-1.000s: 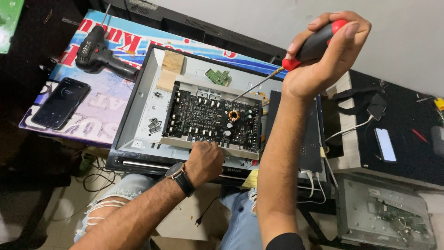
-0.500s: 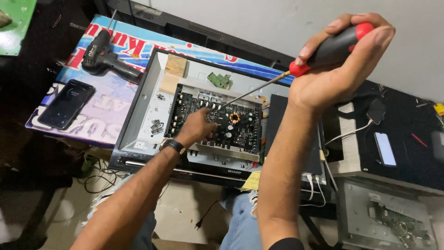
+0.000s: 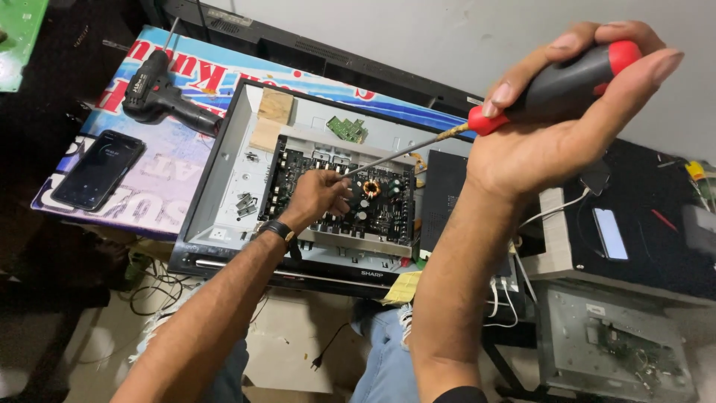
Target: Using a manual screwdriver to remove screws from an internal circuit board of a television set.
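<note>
Workbench (image 3: 160,190) under printed banner (blue, red), grey wall (image 3: 418,33), cluttered floor (image 3: 82,343)

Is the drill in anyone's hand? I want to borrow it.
No, the black drill lies alone on the printed mat; the right hand grips a screwdriver.

The right hand (image 3: 556,142) grips a red-and-black screwdriver (image 3: 552,86) whose shaft slants down to the dark circuit board (image 3: 339,198) in the opened chassis (image 3: 224,186), where the left hand (image 3: 317,195) (watch on its wrist) rests, a cordless drill (image 3: 160,93) and phone (image 3: 98,170) lying alongside.
</note>
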